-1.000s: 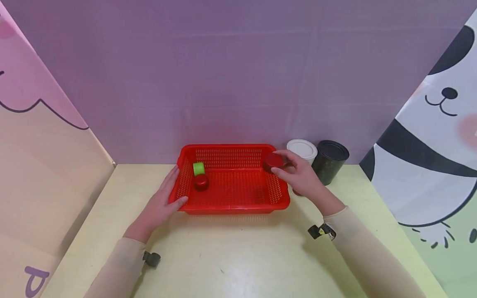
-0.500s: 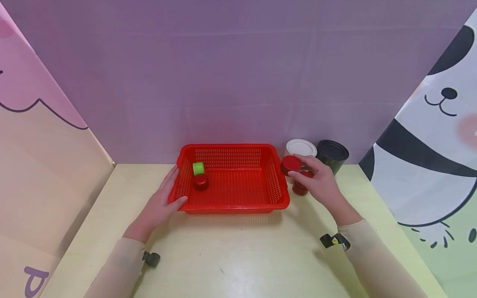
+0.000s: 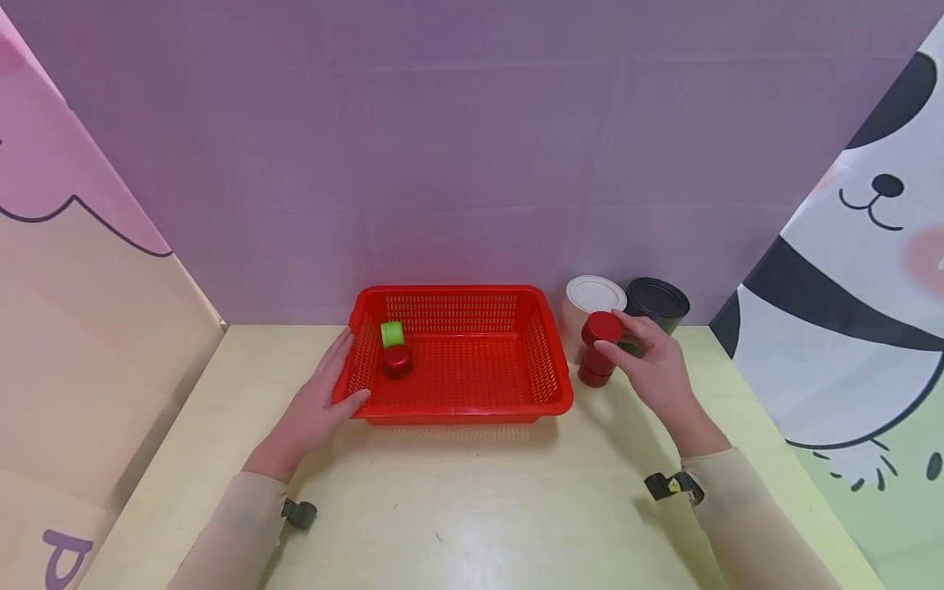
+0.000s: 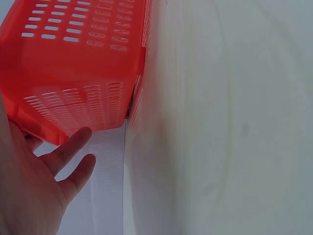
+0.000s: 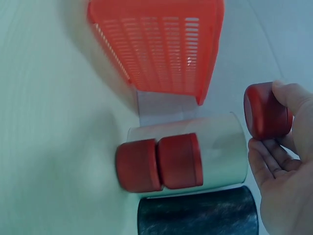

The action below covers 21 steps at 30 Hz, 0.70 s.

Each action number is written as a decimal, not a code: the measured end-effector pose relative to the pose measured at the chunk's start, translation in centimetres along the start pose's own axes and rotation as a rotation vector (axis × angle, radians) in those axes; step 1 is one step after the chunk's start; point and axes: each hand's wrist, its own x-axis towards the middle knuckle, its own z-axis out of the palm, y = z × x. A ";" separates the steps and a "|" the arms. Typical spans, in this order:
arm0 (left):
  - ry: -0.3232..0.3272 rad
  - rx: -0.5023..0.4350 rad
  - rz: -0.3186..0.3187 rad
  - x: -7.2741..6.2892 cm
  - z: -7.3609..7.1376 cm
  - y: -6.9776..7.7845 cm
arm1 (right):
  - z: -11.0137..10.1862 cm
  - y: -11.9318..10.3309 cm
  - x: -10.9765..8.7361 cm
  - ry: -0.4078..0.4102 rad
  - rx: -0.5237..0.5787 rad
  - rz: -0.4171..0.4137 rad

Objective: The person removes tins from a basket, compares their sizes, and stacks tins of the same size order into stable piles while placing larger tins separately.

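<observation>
My right hand (image 3: 656,373) pinches a small round red tin (image 3: 602,325) between thumb and fingers, to the right of the red plastic basket (image 3: 460,412). In the right wrist view this held tin (image 5: 264,110) is apart from two similar red tins (image 5: 159,164) stacked on the table under it. My left hand (image 3: 317,414) rests on the basket's left end, fingers extended along the outside and thumb at the rim. Inside the basket, on the left, are a shiny red round tin (image 3: 397,361) and a small lime-green round piece (image 3: 392,333).
Behind the stacked tins stand a white lidded canister (image 3: 596,293) and a black lidded canister (image 3: 658,297), side by side near the purple back wall (image 3: 472,164). The pale wooden table (image 3: 472,500) extends in front of the basket. Printed panels flank both sides.
My right hand has carried the red tin from over the basket's right end rightward to above the stacked tins. The left hand and basket have stayed put.
</observation>
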 end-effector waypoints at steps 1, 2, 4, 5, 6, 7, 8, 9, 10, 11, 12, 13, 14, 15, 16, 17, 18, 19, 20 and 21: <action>0.000 0.001 -0.001 0.0 0.0 0.0 | 0.0 0.2 -0.1 0.002 -0.005 0.010; 0.000 0.003 -0.001 0.0 0.0 0.1 | 0.0 0.3 -0.1 0.003 -0.007 0.020; 0.001 0.004 0.000 0.0 -0.1 0.1 | 0.0 0.6 -0.2 0.008 -0.011 0.041; 0.002 0.003 0.000 0.0 -0.1 0.1 | 0.0 0.8 -0.1 0.011 -0.006 0.050; 0.003 0.002 -0.001 -0.1 -0.1 0.2 | 0.0 0.9 -0.1 0.014 -0.006 0.059; 0.003 0.001 0.000 -0.1 -0.1 0.2 | 0.1 1.1 -0.1 0.019 -0.006 0.066; 0.003 0.000 -0.001 -0.1 -0.1 0.2 | 0.1 1.3 -0.1 0.023 -0.004 0.073; 0.001 -0.002 -0.002 -0.1 -0.1 0.2 | 0.1 1.4 0.0 0.029 -0.004 0.077; 0.000 -0.003 -0.003 -0.1 -0.1 0.2 | 0.2 1.6 0.0 0.034 -0.002 0.081; -0.002 -0.005 -0.005 -0.1 -0.1 0.2 | 0.2 1.7 0.0 0.037 0.001 0.085; -0.003 -0.005 -0.005 -0.1 -0.1 0.1 | 0.2 1.8 0.0 0.040 0.002 0.089; -0.003 -0.006 -0.006 -0.1 -0.1 0.1 | 0.2 2.0 0.0 0.041 0.001 0.093; -0.003 -0.006 -0.006 0.0 -0.1 0.1 | 0.2 2.2 0.0 0.040 0.002 0.099; -0.002 -0.006 -0.005 0.0 0.0 0.1 | 0.2 2.4 0.0 0.038 0.003 0.105; 0.000 -0.007 -0.004 0.0 0.0 0.1 | 0.2 2.5 0.0 0.035 0.003 0.110; 0.002 -0.008 -0.003 0.0 0.0 0.0 | 0.2 2.7 0.0 0.034 0.002 0.113; 0.003 -0.008 -0.003 0.0 0.0 0.0 | 0.3 2.8 0.0 0.032 0.001 0.117; 0.004 -0.010 -0.003 0.0 0.0 0.0 | 0.3 2.9 0.0 0.031 0.000 0.118; 0.005 -0.011 -0.003 0.0 0.0 0.0 | 0.3 3.0 0.0 0.032 0.003 0.120; 0.004 -0.013 -0.004 0.0 0.0 0.1 | 0.3 3.1 0.1 0.033 0.001 0.120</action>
